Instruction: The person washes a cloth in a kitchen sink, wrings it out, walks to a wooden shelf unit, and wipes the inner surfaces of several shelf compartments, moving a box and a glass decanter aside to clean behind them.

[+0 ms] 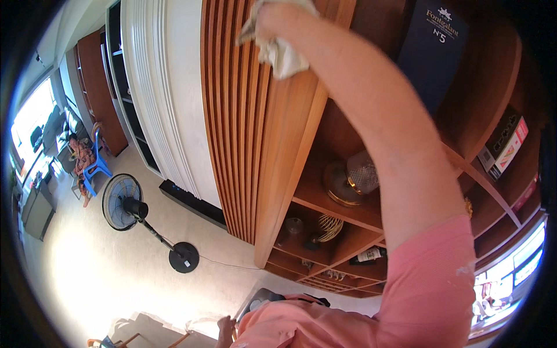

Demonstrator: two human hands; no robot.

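Observation:
My right hand (276, 21), at the top of the view, is shut on a pale cloth (283, 58) that hangs below it. The arm is raised across the picture, and the cloth lies against the upper part of a wooden cabinet's side panel (289, 113), beside vertical wooden slats (230, 108). Low in the view, my left hand (226, 328) is near my pink shirt, partly cut off by the bottom edge; what its fingers do is too small to tell.
Open wooden shelves (339, 213) hold a glass ornament (363, 172), a gold wire ornament (330, 228), a bottle (370, 254) and a dark blue box (431, 56). A standing fan (122, 202) with a cord is on the floor. Farther off, a person (82, 156) sits on a blue chair (99, 167).

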